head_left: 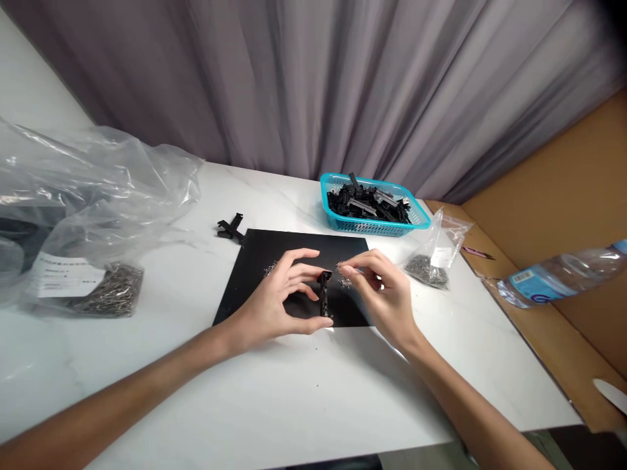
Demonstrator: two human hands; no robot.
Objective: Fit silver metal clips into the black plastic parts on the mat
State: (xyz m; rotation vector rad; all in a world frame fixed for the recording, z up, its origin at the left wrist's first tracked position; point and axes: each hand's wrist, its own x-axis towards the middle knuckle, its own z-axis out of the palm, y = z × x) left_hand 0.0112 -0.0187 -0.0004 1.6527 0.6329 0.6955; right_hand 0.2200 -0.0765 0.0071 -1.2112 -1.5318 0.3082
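Note:
Between the thumb and fingers of my left hand (279, 300) a slim black plastic part (324, 295) is gripped by its two ends. To the right of it, my right hand (385, 294) is closed in a pinch, thumb against forefinger; whatever lies between the fingertips is too small to make out. Just behind those fingertips is a small pile of tiny metal pieces (345, 282). Another small metal pile (269, 268) shows partly behind my left hand. Both hands are over a black mat (304, 243) on the white table.
A blue basket (375, 226) full of black parts stands at the back. Loose black parts (231, 227) lie left of the mat. Bags of metal pieces flank the workspace, one left (110, 290), one right (431, 264). A plastic bottle (553, 277) lies at far right.

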